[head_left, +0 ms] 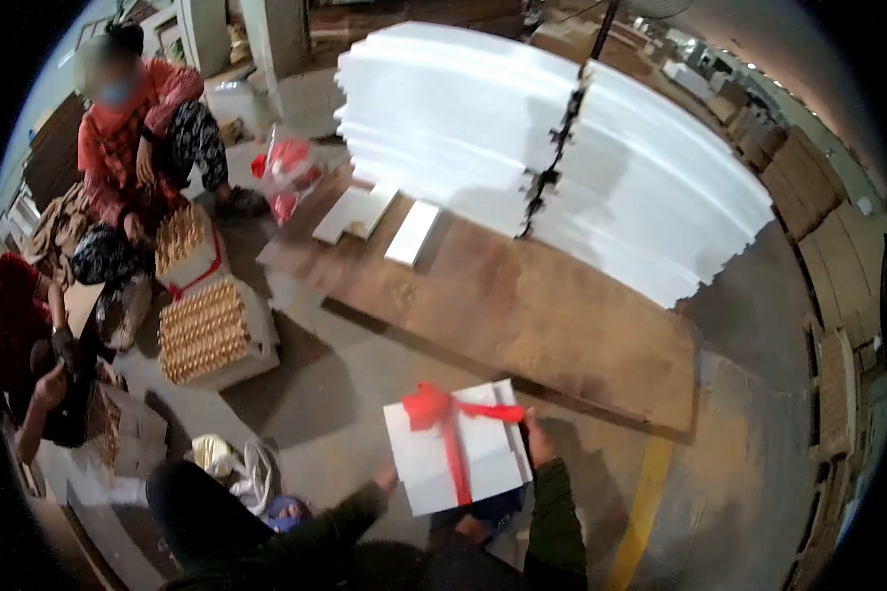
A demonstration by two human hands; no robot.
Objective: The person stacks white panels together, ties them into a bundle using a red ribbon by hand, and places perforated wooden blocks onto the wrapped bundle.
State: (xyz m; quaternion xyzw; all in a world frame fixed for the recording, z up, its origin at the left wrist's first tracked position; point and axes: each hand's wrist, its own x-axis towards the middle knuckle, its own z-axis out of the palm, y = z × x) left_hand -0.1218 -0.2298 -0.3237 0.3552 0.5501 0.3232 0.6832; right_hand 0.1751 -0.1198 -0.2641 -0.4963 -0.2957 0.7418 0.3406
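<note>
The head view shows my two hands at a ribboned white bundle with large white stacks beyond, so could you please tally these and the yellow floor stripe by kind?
Hands: 2 (left hand, right hand)
Ribboned white bundle: 1
Large white stacks: 2 (left stack, right stack)
Yellow floor stripe: 1
Total: 6

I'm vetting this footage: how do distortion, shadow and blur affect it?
Head view throughout: fisheye distortion bows the white sheets, with black corners; dark shadow falls beside the nearer gold-topped box; red ribbon reads clearly; rightmost brown stacks look soft.
</note>
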